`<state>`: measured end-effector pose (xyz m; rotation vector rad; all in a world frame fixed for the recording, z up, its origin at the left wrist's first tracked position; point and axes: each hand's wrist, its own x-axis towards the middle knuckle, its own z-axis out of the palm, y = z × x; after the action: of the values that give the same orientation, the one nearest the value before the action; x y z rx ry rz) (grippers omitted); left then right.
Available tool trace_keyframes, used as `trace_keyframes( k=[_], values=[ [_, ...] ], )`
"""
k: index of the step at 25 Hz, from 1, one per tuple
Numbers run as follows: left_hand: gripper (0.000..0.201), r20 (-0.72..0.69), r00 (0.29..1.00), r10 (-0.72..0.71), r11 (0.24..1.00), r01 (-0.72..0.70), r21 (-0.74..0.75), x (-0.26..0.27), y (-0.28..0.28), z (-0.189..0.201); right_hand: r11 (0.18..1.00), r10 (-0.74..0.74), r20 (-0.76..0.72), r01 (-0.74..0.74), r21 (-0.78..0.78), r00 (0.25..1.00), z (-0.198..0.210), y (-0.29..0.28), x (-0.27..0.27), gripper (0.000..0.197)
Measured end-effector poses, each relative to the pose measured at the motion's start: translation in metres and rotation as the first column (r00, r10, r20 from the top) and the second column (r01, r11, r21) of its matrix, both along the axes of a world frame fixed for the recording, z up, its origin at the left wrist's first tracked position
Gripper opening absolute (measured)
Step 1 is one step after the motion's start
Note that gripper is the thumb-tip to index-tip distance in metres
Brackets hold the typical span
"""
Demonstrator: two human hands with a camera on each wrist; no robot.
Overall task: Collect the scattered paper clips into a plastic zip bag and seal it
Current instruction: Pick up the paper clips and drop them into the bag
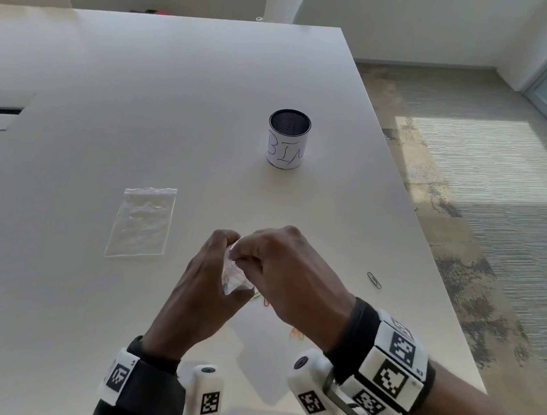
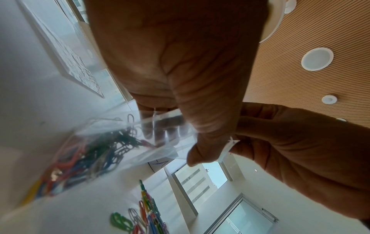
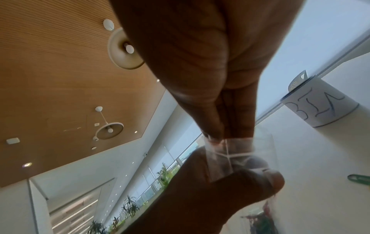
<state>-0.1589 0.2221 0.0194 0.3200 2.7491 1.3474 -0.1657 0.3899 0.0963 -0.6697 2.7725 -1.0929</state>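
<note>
Above the table's near middle, both hands hold a small clear zip bag (image 1: 234, 276) that contains several coloured paper clips (image 2: 84, 159). My left hand (image 1: 210, 268) pinches the bag's top edge (image 2: 166, 117) between thumb and fingers. My right hand (image 1: 278, 269) pinches the same top strip (image 3: 230, 148) from the other side. Loose coloured clips (image 2: 146, 215) lie on the table under the hands. In the head view they peek out below the bag (image 1: 263, 299) and near the right wrist (image 1: 297, 333). One green clip (image 1: 374, 280) lies apart to the right.
A second, empty zip bag (image 1: 142, 223) lies flat on the white table (image 1: 105, 120) left of the hands. A mesh cup with a "BIN" label (image 1: 288, 139) stands beyond them. The table's right edge drops to carpet. White chairs stand at the far side.
</note>
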Motion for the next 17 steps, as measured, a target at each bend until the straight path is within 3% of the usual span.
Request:
trace_keyframes(
  k=[2, 5, 8, 11, 13, 17],
  values=[
    [0.056, 0.001, 1.000, -0.009, 1.000, 0.009, 0.002, 0.000, -0.001, 0.001, 0.995, -0.057, -0.055, 0.052, -0.084, 0.997, 0.000, 0.017, 0.003, 0.012],
    [0.055, -0.031, 0.999, -0.026, 1.000, 0.026, -0.002, 0.000, -0.004, 0.002, 0.973, -0.231, -0.008, 0.231, -0.010, 0.973, -0.014, 0.070, 0.004, 0.011],
    [0.054, -0.025, 0.999, -0.027, 1.000, 0.027, -0.008, -0.003, -0.006, 0.002, 0.882, -0.432, 0.146, 0.383, 0.277, 0.890, -0.037, 0.131, 0.010, 0.058],
    [0.053, -0.027, 0.999, -0.023, 0.999, 0.022, -0.030, -0.004, -0.006, 0.002, 0.791, -0.511, 0.248, 0.337, 0.511, 0.823, -0.057, 0.157, 0.020, 0.096],
    [0.052, -0.029, 0.999, -0.027, 0.999, 0.026, -0.040, -0.005, -0.006, 0.003, 0.784, -0.511, 0.267, 0.316, 0.534, 0.817, -0.066, 0.156, 0.023, 0.092],
    [0.052, -0.022, 0.999, -0.034, 0.998, 0.033, -0.047, -0.006, -0.006, 0.003, 0.814, -0.501, 0.193, 0.385, 0.435, 0.843, -0.080, 0.139, 0.018, 0.050]
  ],
)
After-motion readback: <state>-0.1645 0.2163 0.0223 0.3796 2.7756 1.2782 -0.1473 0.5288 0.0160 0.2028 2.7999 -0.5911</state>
